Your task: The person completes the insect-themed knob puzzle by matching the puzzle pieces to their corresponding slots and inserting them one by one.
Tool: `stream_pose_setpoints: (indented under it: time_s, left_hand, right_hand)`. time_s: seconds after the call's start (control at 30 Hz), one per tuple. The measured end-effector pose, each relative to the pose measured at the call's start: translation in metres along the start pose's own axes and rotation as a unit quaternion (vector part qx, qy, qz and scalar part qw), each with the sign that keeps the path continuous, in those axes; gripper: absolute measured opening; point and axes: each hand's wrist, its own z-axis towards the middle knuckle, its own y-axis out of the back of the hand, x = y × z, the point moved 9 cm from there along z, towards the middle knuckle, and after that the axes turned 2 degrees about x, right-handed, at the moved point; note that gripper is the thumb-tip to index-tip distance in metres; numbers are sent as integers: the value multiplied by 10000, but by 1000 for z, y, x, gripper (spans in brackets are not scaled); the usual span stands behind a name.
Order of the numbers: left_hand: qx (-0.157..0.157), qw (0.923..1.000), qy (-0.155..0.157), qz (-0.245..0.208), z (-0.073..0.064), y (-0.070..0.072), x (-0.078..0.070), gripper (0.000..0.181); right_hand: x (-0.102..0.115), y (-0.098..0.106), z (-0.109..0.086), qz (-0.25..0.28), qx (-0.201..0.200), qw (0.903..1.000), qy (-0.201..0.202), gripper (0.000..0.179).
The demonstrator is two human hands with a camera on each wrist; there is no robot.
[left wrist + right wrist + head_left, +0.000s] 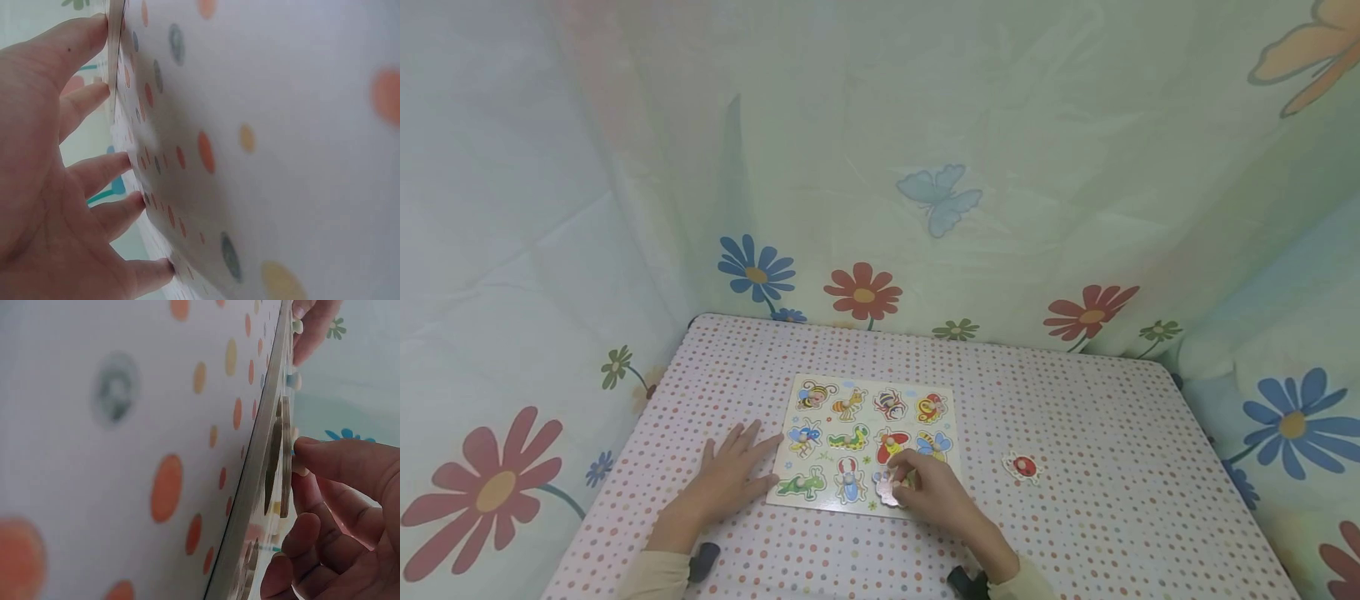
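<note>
A wooden knob puzzle board (868, 392) with colourful insect pieces lies on the table. My right hand (934, 492) is over its lower right corner, thumb and index finger pinching the small knob of a pinkish puzzle piece (884, 490). The right wrist view has this piece (286, 487) edge-on, with a thin gap between it and the board's face. My left hand (730, 471) lies spread at the board's left side. In the left wrist view its thumb and index fingertip touch the board's edge (115, 44), while the other fingertips rest on the tablecloth.
A loose red ladybug piece (1022, 467) lies on the tablecloth right of the board. The table has a dotted cloth (1097, 517). Behind and beside it hang curtains (820, 167) printed with flowers and butterflies.
</note>
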Motion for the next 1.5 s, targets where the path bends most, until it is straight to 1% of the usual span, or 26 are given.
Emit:
stream_pose_setpoints:
  time_s: [0.13, 0.4, 0.73, 0.93, 1.03, 1.2, 1.27, 1.4, 1.5]
  left_hand:
    - [12, 10000, -3, 11, 0, 1, -1, 62]
    - [43, 10000, 5, 16, 0, 0, 0, 63]
    - [70, 10000, 51, 27, 0, -3, 2, 63]
    - [81, 9999, 72, 26, 1, -3, 2, 63]
    - [127, 9999, 98, -1, 2, -5, 4, 63]
    - [117, 9999, 86, -23, 2, -8, 5, 64]
    - [92, 9999, 66, -12, 2, -8, 5, 64]
    - [89, 9999, 73, 9, 3, -7, 5, 64]
    - [81, 9999, 68, 22, 3, -6, 4, 63]
  right_hand:
    - [-1, -3, 0, -27, 101, 9999, -47, 30]
    - [0, -4, -1, -110, 164, 9998, -93, 28]
    - [-1, -6, -1, -162, 228, 9993, -250, 28]
    - [-3, -2, -2, -209, 164, 9995, -179, 27]
    - [-8, 6, -4, -237, 22, 9996, -172, 27]
    - [-27, 26, -9, -176, -305, 9983, -466, 29]
    - [-36, 38, -12, -142, -512, 9968, -599, 30]
    - [-54, 67, -20, -148, -930, 9928, -738, 31]
    - [-66, 89, -27, -311, -1173, 9895, -790, 30]
